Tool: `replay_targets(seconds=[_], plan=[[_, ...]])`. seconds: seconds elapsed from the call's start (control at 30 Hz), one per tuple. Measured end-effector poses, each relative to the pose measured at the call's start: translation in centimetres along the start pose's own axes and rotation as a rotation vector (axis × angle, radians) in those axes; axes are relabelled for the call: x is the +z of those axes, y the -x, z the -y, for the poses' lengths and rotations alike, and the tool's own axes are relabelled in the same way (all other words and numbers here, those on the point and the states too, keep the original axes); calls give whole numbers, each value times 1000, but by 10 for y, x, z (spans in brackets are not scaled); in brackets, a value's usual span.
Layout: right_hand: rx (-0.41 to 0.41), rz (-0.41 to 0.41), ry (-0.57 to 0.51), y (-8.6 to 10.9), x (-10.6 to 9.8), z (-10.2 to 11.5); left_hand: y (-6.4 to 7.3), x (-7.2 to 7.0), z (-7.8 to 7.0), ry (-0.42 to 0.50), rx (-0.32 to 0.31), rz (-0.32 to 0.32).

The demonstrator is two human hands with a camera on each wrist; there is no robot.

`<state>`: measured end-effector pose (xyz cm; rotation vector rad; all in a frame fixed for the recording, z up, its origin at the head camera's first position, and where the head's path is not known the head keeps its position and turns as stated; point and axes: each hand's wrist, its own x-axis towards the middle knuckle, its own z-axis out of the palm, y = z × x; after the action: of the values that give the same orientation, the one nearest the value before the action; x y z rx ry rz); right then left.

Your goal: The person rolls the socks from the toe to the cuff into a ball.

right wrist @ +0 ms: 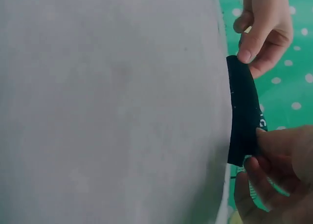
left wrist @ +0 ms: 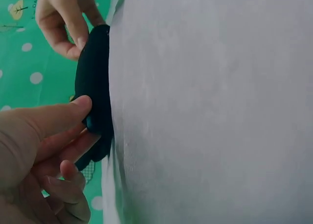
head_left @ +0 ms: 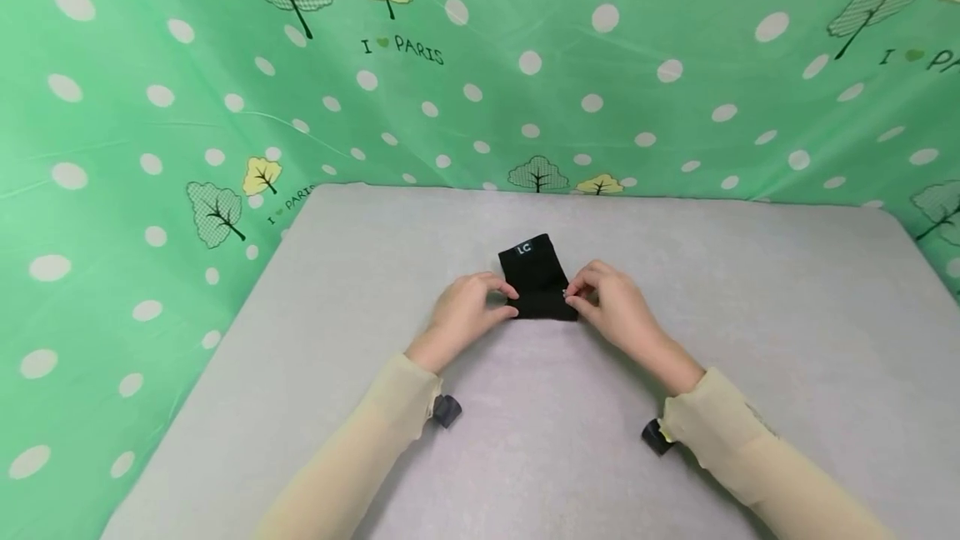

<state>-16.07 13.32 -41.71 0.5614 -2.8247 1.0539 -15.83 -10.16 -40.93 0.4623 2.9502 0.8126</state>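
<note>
A black sock [head_left: 535, 273] lies folded across itself on the grey table, with white letters near its far edge. At its near left corner, my left hand [head_left: 467, 307] pinches the fold between thumb and fingers. My right hand [head_left: 615, 307] grips the near right corner in the same way, thumb against fingertips. The left wrist view shows the dark folded band [left wrist: 95, 72] stretching between both hands. In the right wrist view, part of the white lettering [right wrist: 262, 120] shows beside the right thumb.
Around the hands spreads a grey tabletop [head_left: 360, 273]. Behind it and along the left side hangs a green polka-dot cloth [head_left: 480, 107] with printed trees. A dark wrist device [head_left: 447, 411] sits at the left cuff, another dark device [head_left: 657, 437] at the right.
</note>
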Motion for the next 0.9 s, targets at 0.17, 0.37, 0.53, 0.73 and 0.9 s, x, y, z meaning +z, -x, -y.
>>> replay_targets(seconds=[0.17,0.37,0.53,0.73,0.9], plan=[[-98,23,90,1,-4,1,-2,0,2,5,-26,-2],[-99,100,192,-6,-5,4,-2,0,0,-7,-35,-10],[-111,144,257,-13,-4,4,-3,1,-5,-76,-14,6],[-137,133,236,-15,-2,4,-7,0,-5,-90,-28,4],[-134,150,156,-11,-1,7,-7,-3,0,-39,-94,10]])
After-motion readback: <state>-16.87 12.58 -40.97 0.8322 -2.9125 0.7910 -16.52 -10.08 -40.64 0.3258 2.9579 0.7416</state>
